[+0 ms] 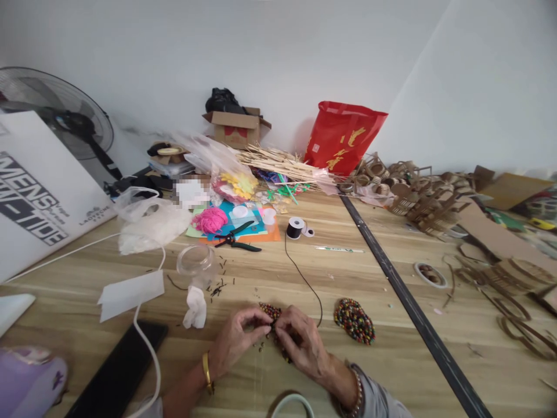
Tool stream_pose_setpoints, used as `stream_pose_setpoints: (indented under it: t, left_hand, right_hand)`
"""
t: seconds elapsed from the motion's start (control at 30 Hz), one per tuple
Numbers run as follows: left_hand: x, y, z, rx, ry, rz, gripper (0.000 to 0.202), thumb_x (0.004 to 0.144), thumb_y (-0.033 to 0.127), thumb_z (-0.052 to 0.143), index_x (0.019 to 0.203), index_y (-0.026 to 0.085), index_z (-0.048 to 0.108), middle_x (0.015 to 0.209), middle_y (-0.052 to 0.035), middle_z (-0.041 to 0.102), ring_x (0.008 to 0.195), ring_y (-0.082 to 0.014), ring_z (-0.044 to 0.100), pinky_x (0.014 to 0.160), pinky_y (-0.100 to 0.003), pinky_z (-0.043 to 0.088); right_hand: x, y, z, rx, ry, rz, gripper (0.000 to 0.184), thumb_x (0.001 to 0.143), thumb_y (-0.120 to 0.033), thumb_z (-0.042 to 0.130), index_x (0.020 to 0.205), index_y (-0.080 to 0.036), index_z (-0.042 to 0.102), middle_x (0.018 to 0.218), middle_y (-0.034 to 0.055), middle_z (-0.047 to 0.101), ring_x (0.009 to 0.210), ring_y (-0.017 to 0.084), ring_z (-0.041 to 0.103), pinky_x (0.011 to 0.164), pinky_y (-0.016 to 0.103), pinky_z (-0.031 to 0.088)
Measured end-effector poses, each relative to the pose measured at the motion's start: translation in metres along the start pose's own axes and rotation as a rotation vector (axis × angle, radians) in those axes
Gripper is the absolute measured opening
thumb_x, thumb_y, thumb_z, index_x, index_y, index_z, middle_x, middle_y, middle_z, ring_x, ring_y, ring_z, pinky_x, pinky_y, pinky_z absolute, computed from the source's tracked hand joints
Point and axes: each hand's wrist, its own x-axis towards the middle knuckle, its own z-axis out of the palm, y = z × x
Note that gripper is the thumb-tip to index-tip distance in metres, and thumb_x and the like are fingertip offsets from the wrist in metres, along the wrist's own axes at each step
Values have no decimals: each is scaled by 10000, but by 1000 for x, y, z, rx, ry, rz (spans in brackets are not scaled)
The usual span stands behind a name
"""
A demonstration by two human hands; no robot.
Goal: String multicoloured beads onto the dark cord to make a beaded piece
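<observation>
Thumb and fingers pinched, my left hand meets my right hand over the near middle of the table. A string of small multicoloured beads shows just behind the fingertips, and more beads peep out under my right hand. Both hands grip this string; the exact spot they pinch is hidden. A few loose beads lie below the left fingers. Black cord runs from a spool down to beside my right hand. Right of that hand lies a coiled heap of strung beads.
Left of my hands are a clear round jar, crumpled tissue and a black slab. Green-handled pliers and pink yarn lie farther back. A pale green ring sits nearest me. Woven pieces crowd the right.
</observation>
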Motion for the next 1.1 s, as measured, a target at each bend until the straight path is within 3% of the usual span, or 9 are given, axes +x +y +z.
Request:
stream_pose_setpoints:
  t: [0.37,1.1]
  left_hand:
    - [-3,15,2,160,-22,74,139,718,250,582,651,151,652,645,-34,649,655,-182,590,641,-263,472]
    - [0,13,2,207,-38,109,115,709,183,559,632,162,642,620,-18,640,621,-163,583,631,-247,470]
  right_hand:
    - [-1,0,1,-5,-13,-2,97,905,-161,514,832,-183,572,715,36,580,661,148,525,595,246,427]
    - [-4,3,1,2,-23,38,81,919,-174,538,862,-187,595,747,36,600,686,146,551,621,242,460]
